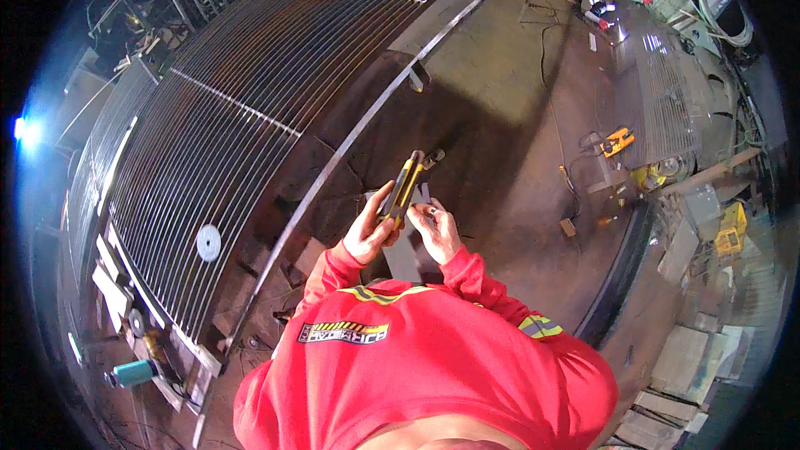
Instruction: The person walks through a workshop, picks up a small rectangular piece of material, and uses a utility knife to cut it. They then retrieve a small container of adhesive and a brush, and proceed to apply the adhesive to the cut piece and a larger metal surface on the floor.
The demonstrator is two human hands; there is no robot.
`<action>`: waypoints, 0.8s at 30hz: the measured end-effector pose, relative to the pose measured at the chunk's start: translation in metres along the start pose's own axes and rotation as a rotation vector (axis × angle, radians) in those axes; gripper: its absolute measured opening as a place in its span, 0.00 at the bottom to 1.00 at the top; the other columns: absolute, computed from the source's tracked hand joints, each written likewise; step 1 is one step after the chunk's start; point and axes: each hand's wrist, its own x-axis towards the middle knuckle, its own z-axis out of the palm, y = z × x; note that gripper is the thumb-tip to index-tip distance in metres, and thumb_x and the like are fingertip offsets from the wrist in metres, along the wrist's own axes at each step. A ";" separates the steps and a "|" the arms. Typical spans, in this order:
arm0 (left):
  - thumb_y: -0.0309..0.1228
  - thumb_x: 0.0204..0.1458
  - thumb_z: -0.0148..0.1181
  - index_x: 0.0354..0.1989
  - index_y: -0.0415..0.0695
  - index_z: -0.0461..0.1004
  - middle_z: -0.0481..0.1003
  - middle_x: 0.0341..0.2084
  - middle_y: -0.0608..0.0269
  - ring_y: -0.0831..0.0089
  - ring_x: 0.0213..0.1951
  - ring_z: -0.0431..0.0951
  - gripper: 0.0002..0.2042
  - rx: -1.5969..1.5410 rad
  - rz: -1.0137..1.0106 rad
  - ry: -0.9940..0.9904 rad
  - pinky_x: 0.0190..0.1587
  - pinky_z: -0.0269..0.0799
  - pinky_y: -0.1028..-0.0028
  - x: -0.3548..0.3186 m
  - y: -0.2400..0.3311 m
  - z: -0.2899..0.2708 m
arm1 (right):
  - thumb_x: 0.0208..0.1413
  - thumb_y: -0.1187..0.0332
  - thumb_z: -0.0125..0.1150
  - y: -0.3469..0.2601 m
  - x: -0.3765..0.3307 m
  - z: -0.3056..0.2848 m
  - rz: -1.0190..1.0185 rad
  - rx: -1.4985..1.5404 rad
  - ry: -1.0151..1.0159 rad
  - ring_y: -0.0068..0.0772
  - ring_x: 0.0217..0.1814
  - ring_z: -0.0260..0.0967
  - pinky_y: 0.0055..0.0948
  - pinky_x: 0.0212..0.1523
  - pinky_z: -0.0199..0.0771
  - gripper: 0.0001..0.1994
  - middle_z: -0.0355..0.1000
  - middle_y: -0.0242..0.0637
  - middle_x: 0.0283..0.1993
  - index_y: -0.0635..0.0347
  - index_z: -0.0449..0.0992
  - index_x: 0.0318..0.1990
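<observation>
Lying at the far left, near the lower edge of the view, a teal cylinder [133, 372] rests on the floor beside scraps of flat bar. Above it a large grille of parallel steel rods [233, 117] spreads across the left half of the scene, with a white disc [208, 242] resting on its lower part. A long steel bar [350, 146] borders the grille's right edge and runs diagonally toward the upper right.

At centre, the left hand [367, 233] is closed around the lower end of a yellow-and-black hand tool [406, 186], thumb pressed against its side. The tool stands nearly upright, tilted slightly right, its dark head at the top, held in front of the red-sleeved chest and above the floor [500, 117]. The right hand [435, 229] sits just beside the tool's lower end, fingers curled inward; whether it pinches a small part cannot be told.

Farther right, a yellow device [617, 142] lies on the floor beside cables, and a yellow crate [731, 229] stands near the right rim.
</observation>
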 end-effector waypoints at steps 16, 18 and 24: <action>0.30 0.56 0.54 0.46 0.45 0.66 0.66 0.18 0.74 0.89 0.16 0.60 0.10 0.024 0.169 0.593 0.18 0.53 0.86 0.265 0.006 -0.058 | 0.52 0.62 0.62 -0.005 0.265 -0.065 -0.162 -0.018 -0.042 0.46 0.32 0.69 0.37 0.37 0.67 0.14 0.68 0.48 0.32 0.66 0.73 0.28; 0.28 0.55 0.55 0.43 0.46 0.66 0.67 0.20 0.74 0.89 0.16 0.61 0.09 -0.057 0.173 0.638 0.17 0.54 0.87 0.285 0.008 -0.060 | 0.51 0.63 0.62 0.004 0.283 -0.068 -0.273 -0.067 0.012 0.48 0.32 0.68 0.39 0.38 0.67 0.12 0.69 0.47 0.29 0.65 0.73 0.28; 0.24 0.53 0.57 0.36 0.46 0.70 0.75 0.28 0.68 0.87 0.21 0.70 0.05 -0.136 0.149 0.767 0.19 0.63 0.87 0.328 0.012 -0.078 | 0.50 0.66 0.63 0.003 0.320 -0.065 -0.255 -0.101 0.099 0.45 0.33 0.68 0.37 0.36 0.69 0.11 0.69 0.45 0.30 0.66 0.73 0.28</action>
